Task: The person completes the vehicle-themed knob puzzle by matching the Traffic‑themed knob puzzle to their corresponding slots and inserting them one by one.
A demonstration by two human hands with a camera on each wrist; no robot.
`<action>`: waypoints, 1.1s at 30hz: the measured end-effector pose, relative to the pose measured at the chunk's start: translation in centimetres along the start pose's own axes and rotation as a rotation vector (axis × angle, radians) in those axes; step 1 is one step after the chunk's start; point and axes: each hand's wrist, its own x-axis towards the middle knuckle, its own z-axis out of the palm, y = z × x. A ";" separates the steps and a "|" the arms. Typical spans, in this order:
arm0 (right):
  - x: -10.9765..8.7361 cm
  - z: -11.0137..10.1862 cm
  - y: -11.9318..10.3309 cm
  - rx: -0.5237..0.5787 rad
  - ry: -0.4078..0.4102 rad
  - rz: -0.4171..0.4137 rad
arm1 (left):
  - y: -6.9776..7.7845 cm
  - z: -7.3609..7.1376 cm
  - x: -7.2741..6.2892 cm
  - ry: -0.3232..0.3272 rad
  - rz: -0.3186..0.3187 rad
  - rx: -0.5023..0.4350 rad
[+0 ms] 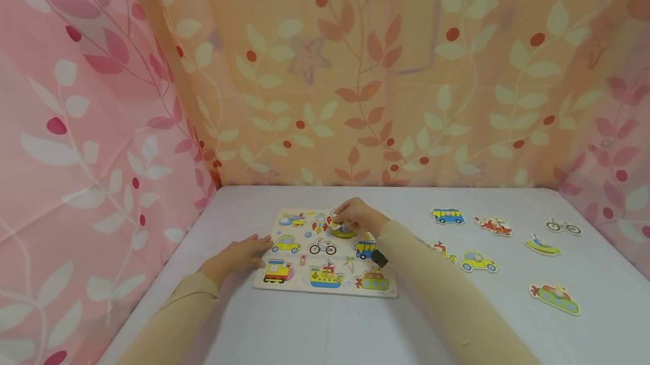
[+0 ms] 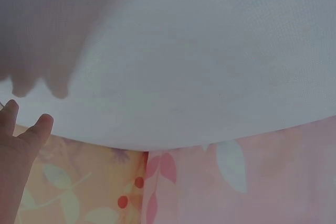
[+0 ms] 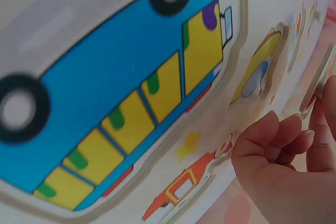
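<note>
A wooden puzzle board point(image 1: 299, 290) printed with vehicles lies on the table. My left hand point(image 1: 241, 258) has its fingers spread at the board's left edge; in the left wrist view, two fingertips point(image 2: 44, 124) of it show over the white surface. Over the board's far side, my right hand point(image 1: 358, 215) pinches a thin puzzle piece point(image 3: 317, 80) between thumb and fingers. In the head view this piece, with red parts, is beside the printed rocket point(image 1: 320, 223); the hand hides much of it. Below the hand is the board's speedboat picture point(image 1: 343, 232).
Loose pieces lie on the right of the table: a bus point(image 1: 448, 216), a red helicopter point(image 1: 493, 226), a bicycle point(image 1: 563, 227), a speedboat point(image 1: 542, 245), a car point(image 1: 478, 262) and a submarine point(image 1: 555, 298). A ship piece point(image 1: 445, 252) is partly behind the right sleeve. Patterned curtains point(image 1: 355, 71) enclose the table.
</note>
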 end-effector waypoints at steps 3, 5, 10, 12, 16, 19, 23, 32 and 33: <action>0.2 0.7 -0.1 0.007 0.000 -0.003 | 0.0 0.0 -0.1 -0.002 -0.009 -0.002; 0.1 1.2 -0.2 -0.009 0.011 -0.003 | 0.0 0.0 -0.2 0.003 -0.015 -0.008; 0.2 1.9 -0.5 -0.044 0.031 -0.007 | -0.1 0.0 -0.3 0.010 -0.023 -0.023; 0.2 2.1 -0.6 -0.053 0.034 -0.015 | -0.1 0.0 -0.3 0.010 -0.023 -0.028; 0.0 2.4 -0.8 -0.051 0.041 -0.050 | -0.1 -0.1 -0.2 0.010 -0.024 -0.039; -0.1 2.6 -0.9 -0.048 0.038 -0.076 | -0.1 -0.1 -0.2 0.007 -0.029 -0.043; 0.1 3.1 -0.9 -0.062 0.029 -0.095 | -0.1 0.1 -0.1 0.001 -0.047 -0.054; 0.9 3.8 -0.6 -0.083 0.079 -0.113 | -0.3 0.2 0.2 0.000 -0.037 -0.027; 0.9 3.8 -0.6 -0.079 0.082 -0.110 | -0.3 0.2 0.2 -0.001 -0.036 -0.026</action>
